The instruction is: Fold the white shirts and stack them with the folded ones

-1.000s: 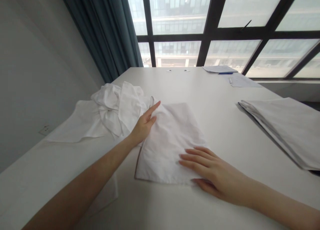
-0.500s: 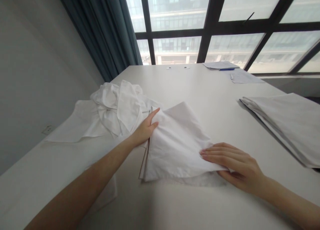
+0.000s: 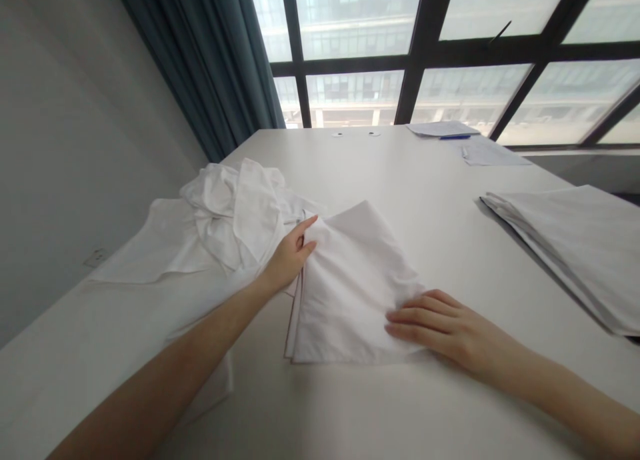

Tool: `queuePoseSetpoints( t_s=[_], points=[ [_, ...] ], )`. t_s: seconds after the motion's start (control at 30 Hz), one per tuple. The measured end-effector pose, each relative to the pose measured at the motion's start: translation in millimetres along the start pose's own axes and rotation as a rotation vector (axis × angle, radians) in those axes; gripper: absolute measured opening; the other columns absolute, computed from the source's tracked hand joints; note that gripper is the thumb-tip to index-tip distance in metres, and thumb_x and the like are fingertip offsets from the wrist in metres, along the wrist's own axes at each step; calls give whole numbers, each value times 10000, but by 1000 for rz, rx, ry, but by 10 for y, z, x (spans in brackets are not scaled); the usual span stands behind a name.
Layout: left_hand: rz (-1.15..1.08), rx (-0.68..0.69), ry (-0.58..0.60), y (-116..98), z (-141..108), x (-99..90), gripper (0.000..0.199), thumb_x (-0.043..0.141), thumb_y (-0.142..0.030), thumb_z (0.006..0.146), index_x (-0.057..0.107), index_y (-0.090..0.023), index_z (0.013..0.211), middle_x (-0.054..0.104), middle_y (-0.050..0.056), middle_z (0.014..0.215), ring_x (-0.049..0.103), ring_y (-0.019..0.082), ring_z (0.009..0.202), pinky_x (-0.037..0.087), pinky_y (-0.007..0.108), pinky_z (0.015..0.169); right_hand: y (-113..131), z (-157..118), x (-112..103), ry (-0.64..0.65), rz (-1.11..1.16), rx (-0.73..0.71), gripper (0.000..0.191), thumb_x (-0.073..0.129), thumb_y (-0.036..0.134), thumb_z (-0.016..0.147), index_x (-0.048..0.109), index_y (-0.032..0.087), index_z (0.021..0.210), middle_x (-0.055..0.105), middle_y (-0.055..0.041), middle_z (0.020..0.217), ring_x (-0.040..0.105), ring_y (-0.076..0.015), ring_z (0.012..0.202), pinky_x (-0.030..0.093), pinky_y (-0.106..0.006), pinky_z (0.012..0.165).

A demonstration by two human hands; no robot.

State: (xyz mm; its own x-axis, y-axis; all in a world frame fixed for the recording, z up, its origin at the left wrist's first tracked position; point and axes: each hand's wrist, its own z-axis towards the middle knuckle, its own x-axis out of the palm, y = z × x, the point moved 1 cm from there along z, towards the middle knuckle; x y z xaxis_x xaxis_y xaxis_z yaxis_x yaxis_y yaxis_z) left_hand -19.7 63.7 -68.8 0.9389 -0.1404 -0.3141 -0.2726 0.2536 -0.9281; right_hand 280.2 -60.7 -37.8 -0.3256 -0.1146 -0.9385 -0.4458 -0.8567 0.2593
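A folded white cloth [image 3: 350,287] lies on the table in front of me, its lower-left layers showing thin reddish-brown edges. My left hand [image 3: 289,255] rests at the cloth's upper left edge, forefinger and thumb stretched apart on top; its other fingers are hidden. On the lower right part of the cloth, my right hand [image 3: 437,328] lies flat with its fingers extended, its thumb out of sight. Just beyond my left hand, a crumpled heap of white cloth [image 3: 235,213] spreads to the left. Another white piece [image 3: 215,383] shows partly beneath my left forearm.
A thick folded white cloth [image 3: 575,240] with a dark underside lies at the table's right edge. Papers [image 3: 443,129] and a blue pen [image 3: 455,137] sit at the far right. Beyond the white table [image 3: 380,170] are a blue curtain [image 3: 215,60] and windows.
My right hand has slid a little leftward over the cloth and flattened. The cloth's lower right part now lies smoother, its bottom edge straighter. My left hand has barely moved.
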Motion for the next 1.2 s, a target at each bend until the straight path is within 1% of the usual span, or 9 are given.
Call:
queuePoseSetpoints(
  t_s=[0.07, 0.2, 0.37, 0.47, 0.57, 0.67, 0.77, 0.9, 1.2],
  points=[
    [44, 27, -27, -9, -10, -6, 599, 572, -258, 838, 467, -133, 1414, 523, 122, 1417, 547, 231, 1246, 365, 385, 1124, -157, -59, -45, -52, -87, 82, 380, 425, 228, 991, 567, 274, 1341, 656, -74, 1288, 561, -218, 1217, 428, -419, 1014],
    [265, 125, -96, -24, -13, -61, 500, 482, -287, 908, 493, -156, 1391, 530, 106, 1410, 513, 236, 1277, 399, 381, 1097, -537, -223, -74, -212, -260, 415, 461, 479, 112, 862, 617, 265, 1274, 632, -90, 1305, 576, -298, 1174, 459, -502, 962],
    [466, 159, -47, 43, 28, -131, 531, 381, -236, 938, 392, -122, 1457, 507, 131, 1434, 460, 246, 1331, 333, 410, 1137, -731, -310, -39, -390, -174, 658, 596, 439, 58, 706, 611, 207, 1257, 625, -113, 1252, 648, -269, 1057, 533, -397, 878],
    [554, 165, -16, 67, 50, -140, 563, 353, -216, 937, 338, -90, 1486, 546, 167, 1373, 499, 267, 1281, 372, 426, 1095, -728, -314, -63, -369, -163, 724, 543, 476, 115, 723, 608, 201, 1243, 642, -118, 1214, 671, -272, 975, 544, -370, 789],
    [690, 179, 2, 49, 59, -144, 588, 336, -204, 933, 306, -40, 1497, 633, 207, 1190, 586, 307, 1131, 423, 472, 1007, -742, -331, -110, -315, -181, 793, 445, 515, 198, 777, 619, 224, 1208, 684, -100, 1141, 685, -264, 874, 528, -351, 697],
    [748, 176, 2, 36, 54, -154, 609, 339, -207, 937, 257, -39, 1517, 675, 172, 999, 633, 305, 997, 451, 469, 938, -798, -356, -138, -286, -237, 814, 430, 501, 179, 787, 628, 241, 1194, 702, -82, 1125, 686, -267, 887, 515, -344, 693],
    [642, 157, -32, 67, 50, -165, 587, 333, -206, 945, 267, -99, 1519, 679, 148, 1047, 641, 280, 1020, 461, 440, 936, -891, -385, -138, -249, -305, 805, 527, 477, 101, 743, 615, 240, 1232, 693, -78, 1160, 674, -283, 954, 516, -353, 718],
    [488, 135, -86, 114, 101, -185, 542, 386, -198, 926, 375, -152, 1466, 662, 126, 1197, 615, 253, 1125, 448, 406, 993, -1043, -414, -128, -213, -300, 735, 575, 466, 84, 741, 588, 215, 1288, 681, -101, 1164, 651, -292, 1008, 519, -388, 802],
    [584, 24, -81, 21, 396, -228, 492, 563, -179, 785, 621, -162, 1274, 714, 97, 995, 650, 284, 968, 476, 403, 927, -1291, -314, -143, -202, -259, 647, 553, 472, 69, 771, 569, 153, 1308, 662, -135, 1155, 621, -280, 1041, 478, -408, 929]
  ],
)
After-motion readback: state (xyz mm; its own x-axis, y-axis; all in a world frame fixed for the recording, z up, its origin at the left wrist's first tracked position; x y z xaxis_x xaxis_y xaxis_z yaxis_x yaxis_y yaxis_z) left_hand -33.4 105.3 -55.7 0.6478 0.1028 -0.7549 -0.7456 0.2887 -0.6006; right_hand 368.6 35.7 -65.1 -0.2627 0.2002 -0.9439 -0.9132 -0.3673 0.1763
